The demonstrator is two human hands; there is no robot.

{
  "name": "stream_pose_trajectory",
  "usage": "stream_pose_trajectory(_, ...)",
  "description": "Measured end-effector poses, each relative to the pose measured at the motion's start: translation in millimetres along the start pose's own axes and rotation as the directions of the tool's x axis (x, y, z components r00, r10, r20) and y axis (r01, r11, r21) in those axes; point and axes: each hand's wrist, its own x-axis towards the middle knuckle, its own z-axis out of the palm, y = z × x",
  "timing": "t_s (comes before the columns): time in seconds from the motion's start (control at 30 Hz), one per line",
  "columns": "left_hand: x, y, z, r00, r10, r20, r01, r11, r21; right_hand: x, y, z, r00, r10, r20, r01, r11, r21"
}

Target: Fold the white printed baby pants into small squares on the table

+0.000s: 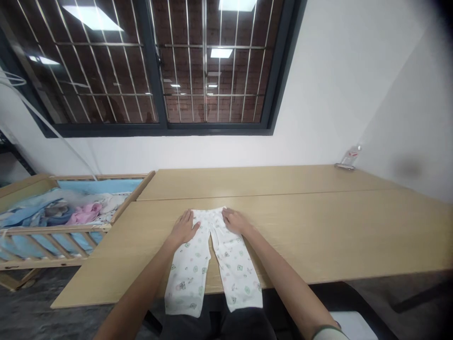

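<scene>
One broad wooden tabletop [336, 226] is stretching before you, a crib [60, 233] standing by its left end. White printed pants [226, 257] are lying on it, leg ends overhanging the near edge. Your left hand [184, 228] is resting at the waist, fingers extended; your right hand [234, 221] is touching the opposite corner, fingers bending, grip unclear.

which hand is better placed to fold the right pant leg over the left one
Likely the right hand: it touches the white printed pants at the right waist corner, above that leg, while the left hand rests on the opposite side.
</scene>
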Motion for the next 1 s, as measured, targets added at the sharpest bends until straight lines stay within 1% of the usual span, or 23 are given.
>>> stream_pose_trajectory(0.1, 14, -5, 0.0, 1.000, -0.018, 0.023, 0.018, 1.000, 0.001, 8, 7, 5, 1.000, 0.008, -0.001, -0.008, 1.000, -0.002)
stream_pose_trajectory(0.27, 40, -15, -4.5, 0.998, -0.033, 0.057, 0.033, 0.999, 0.004, 24, 19, 15, 0.998, 0.058, -0.020, -0.058, 0.998, 0.010)
stream_pose_trajectory(0.4, 55, -20, -7.9, 0.996, -0.034, 0.079, 0.034, 0.999, 0.004, 35, 25, 19, 0.996, 0.091, -0.008, -0.091, 0.996, 0.013)
stream_pose_trajectory(0.57, 62, -20, -16.1, 0.993, -0.032, 0.112, 0.033, 0.999, -0.005, 44, 29, 20, 0.994, 0.110, 0.012, -0.110, 0.994, 0.011)
stream_pose_trajectory(0.7, 62, -16, -30.7, 0.989, -0.037, 0.140, 0.040, 0.999, -0.024, 49, 30, 19, 0.991, 0.124, 0.050, -0.126, 0.992, 0.032)
stream_pose_trajectory(0.8, 55, -2, -49.4, 0.991, -0.046, 0.123, 0.052, 0.998, -0.047, 51, 32, 18, 0.988, 0.146, 0.043, -0.150, 0.982, 0.115)
stream_pose_trajectory(0.87, 42, 18, -64.2, 0.995, -0.052, 0.085, 0.057, 0.996, -0.063, 54, 33, 18, 0.986, 0.164, 0.018, -0.164, 0.966, 0.202)
stream_pose_trajectory(0.93, 19, 48, -77.9, 0.999, -0.025, 0.045, 0.029, 0.996, -0.081, 60, 36, 18, 0.981, 0.192, -0.016, -0.181, 0.947, 0.266)
stream_pose_trajectory(1.0, -14, 85, -87.3, 0.997, 0.070, 0.030, -0.066, 0.992, -0.106, 69, 40, 18, 0.967, 0.249, -0.056, -0.222, 0.927, 0.302)
